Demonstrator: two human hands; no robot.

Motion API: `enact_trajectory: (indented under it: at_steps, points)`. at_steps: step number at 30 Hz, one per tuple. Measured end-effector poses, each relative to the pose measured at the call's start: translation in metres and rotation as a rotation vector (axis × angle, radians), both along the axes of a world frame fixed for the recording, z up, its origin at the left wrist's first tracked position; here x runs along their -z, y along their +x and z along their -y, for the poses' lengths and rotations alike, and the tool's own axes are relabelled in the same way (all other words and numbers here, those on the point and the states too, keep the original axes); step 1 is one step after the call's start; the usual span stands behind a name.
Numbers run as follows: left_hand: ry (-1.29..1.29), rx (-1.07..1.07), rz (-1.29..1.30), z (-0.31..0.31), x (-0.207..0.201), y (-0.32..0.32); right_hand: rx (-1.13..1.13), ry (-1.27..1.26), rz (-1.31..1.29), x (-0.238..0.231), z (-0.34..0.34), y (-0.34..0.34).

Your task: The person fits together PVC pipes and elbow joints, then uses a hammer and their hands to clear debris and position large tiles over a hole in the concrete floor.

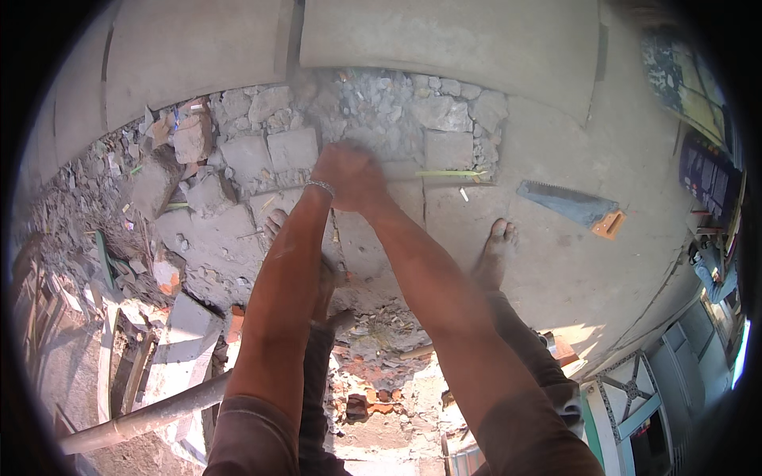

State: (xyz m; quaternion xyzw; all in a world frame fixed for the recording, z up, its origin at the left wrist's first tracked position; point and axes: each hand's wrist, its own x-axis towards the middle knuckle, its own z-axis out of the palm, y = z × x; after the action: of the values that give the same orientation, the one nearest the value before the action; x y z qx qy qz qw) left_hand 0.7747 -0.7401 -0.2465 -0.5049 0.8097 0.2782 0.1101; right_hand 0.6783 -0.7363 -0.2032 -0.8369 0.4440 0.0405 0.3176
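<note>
My left hand (328, 165), with a bracelet (321, 186) at its wrist, and my right hand (365, 176) are close together in front of me, both smeared by motion. Their fingers look closed, as if round one thing, but what they grip is hidden or blurred. Just beyond them lies a strip of broken grey rubble (373, 107) under a haze of dust. A squarish paving block (292, 149) sits left of my hands, and another block (449, 151) lies to their right.
A handsaw (567, 206) with an orange-brown handle lies on the concrete floor at right. Broken chunks (155, 182) and bricks pile up at left. A long pole (147, 416) slants at lower left. My bare feet (494, 246) stand either side of my arms. Large slabs (444, 36) border the far side.
</note>
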Motion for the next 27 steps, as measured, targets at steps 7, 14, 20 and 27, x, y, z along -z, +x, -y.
enact_trajectory:
  at_steps: [7, 14, 20, 27]
  points:
    - [-0.018, 0.128, 0.123, 0.007, -0.005, -0.001, 0.031, 0.009, 0.035, -0.002, 0.002, -0.003]
    - [0.250, -0.237, -0.045, 0.010, -0.015, -0.024, 0.309, -0.011, 0.160, -0.017, -0.016, -0.061]
    - [0.004, 0.087, 0.043, 0.001, 0.027, -0.016, 0.970, -0.025, -0.131, -0.052, -0.068, -0.206]
    - [-0.032, 0.229, 0.045, 0.011, 0.034, -0.006, 1.421, 0.252, -0.173, -0.067, -0.089, -0.255]
